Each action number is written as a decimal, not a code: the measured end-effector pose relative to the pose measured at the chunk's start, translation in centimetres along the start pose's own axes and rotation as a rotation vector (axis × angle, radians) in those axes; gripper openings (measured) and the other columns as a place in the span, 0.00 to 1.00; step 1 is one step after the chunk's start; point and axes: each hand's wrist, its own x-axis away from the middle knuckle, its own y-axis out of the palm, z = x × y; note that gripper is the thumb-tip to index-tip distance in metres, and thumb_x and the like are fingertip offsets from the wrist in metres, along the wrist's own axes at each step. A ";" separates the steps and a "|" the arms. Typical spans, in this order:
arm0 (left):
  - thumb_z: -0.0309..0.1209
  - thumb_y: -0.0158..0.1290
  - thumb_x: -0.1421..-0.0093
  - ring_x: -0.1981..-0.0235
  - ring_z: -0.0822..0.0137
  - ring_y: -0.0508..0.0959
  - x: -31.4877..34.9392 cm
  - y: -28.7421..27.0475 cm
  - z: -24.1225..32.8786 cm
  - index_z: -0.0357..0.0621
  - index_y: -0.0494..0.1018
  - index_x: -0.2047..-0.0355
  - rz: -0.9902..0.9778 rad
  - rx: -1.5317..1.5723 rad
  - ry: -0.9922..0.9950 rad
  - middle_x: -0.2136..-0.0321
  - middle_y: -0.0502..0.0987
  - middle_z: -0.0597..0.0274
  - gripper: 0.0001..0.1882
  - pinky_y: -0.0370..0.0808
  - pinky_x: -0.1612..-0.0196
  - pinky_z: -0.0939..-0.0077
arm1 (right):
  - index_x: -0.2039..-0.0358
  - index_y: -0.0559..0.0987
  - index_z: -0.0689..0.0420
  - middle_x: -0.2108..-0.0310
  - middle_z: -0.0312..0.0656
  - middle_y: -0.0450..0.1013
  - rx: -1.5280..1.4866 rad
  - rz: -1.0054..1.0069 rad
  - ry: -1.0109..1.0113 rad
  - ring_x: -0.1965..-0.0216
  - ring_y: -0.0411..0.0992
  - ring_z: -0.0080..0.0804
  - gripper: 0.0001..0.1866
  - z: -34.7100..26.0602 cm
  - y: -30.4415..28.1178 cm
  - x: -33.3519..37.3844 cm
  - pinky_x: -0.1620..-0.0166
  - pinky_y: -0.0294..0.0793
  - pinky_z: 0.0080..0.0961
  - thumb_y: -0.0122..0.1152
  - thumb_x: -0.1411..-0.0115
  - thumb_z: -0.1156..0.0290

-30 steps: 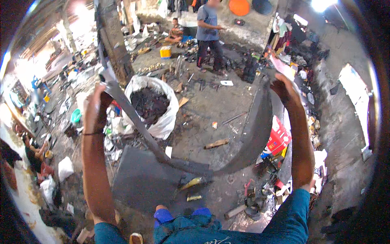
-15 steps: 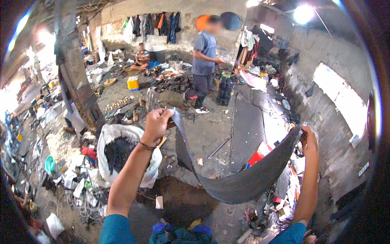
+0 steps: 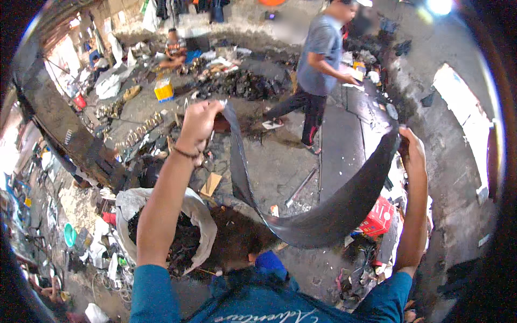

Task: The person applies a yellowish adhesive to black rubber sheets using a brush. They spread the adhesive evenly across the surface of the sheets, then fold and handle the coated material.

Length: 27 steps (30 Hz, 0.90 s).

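- Plainly, my left grip [image 3: 199,126] is pressed together on one end of the dark strip [image 3: 323,229], thumb against fingers.
- My right grip [image 3: 412,151] pinches the other end; exactly how the thumb sits there, I cannot tell.
- The strip hangs in the air before me, between both grips, in a deep curve; it probably sags because it is limp and only its ends are held.
- Its right part shows me a broad face, its left part a narrower one, presumably because my grips hold the ends at different angles.
- My arms reach forward and apart, likely to keep the strip opened out.
- The white sack [image 3: 207,226] stands beneath my left forearm, mouth wide, seemingly to keep the dark scraps [image 3: 186,245] together.
- The red box [image 3: 378,216] lies amid litter near my right forearm.
- A person [image 3: 318,70] is mid-stride ahead, well apart from me.
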 end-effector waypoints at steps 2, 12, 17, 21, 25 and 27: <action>0.32 0.54 0.38 0.75 0.76 0.77 -4.7 -0.8 -1.2 0.37 0.78 0.73 0.036 -0.055 -0.001 0.75 0.79 0.67 0.11 0.74 0.70 0.80 | 0.69 0.81 0.57 0.73 0.33 0.75 0.019 -0.015 0.063 0.75 0.71 0.23 0.07 2.4 3.1 -6.2 0.70 0.69 0.21 0.62 0.43 0.67; 0.28 0.54 0.39 0.73 0.73 0.79 -26.7 -0.9 -5.3 0.35 0.76 0.73 0.091 0.030 -0.034 0.74 0.79 0.62 0.09 0.78 0.67 0.76 | 0.65 0.83 0.60 0.66 0.35 0.78 0.176 -0.193 -0.002 0.64 0.74 0.22 0.10 4.7 20.5 -30.8 0.57 0.69 0.19 0.61 0.42 0.67; 0.27 0.55 0.39 0.74 0.75 0.77 -38.8 -0.5 -9.5 0.33 0.77 0.73 0.129 -0.003 -0.005 0.74 0.77 0.64 0.09 0.78 0.68 0.78 | 0.66 0.83 0.60 0.69 0.34 0.78 0.156 -0.290 -0.076 0.67 0.74 0.22 0.09 7.5 30.7 -44.0 0.60 0.69 0.19 0.61 0.43 0.69; 0.28 0.55 0.39 0.74 0.77 0.75 -46.4 -0.2 -10.8 0.32 0.77 0.73 0.222 -0.028 -0.019 0.76 0.75 0.67 0.10 0.78 0.68 0.78 | 0.66 0.84 0.61 0.68 0.36 0.79 0.174 -0.479 -0.140 0.66 0.73 0.23 0.10 8.2 42.0 -51.0 0.58 0.69 0.20 0.62 0.43 0.68; 0.29 0.54 0.38 0.74 0.75 0.76 -53.1 1.4 -11.1 0.34 0.76 0.72 0.359 -0.051 -0.040 0.75 0.75 0.66 0.09 0.80 0.67 0.73 | 0.66 0.84 0.60 0.67 0.36 0.79 0.152 -0.630 -0.203 0.65 0.72 0.23 0.11 11.3 51.8 -64.1 0.57 0.68 0.21 0.63 0.43 0.66; 0.28 0.54 0.38 0.76 0.77 0.75 -56.0 1.9 -11.2 0.34 0.76 0.72 0.444 -0.127 0.000 0.75 0.75 0.67 0.09 0.79 0.68 0.76 | 0.69 0.83 0.61 0.70 0.36 0.78 0.155 -0.695 -0.227 0.67 0.72 0.23 0.11 11.6 56.9 -68.1 0.60 0.69 0.21 0.63 0.43 0.65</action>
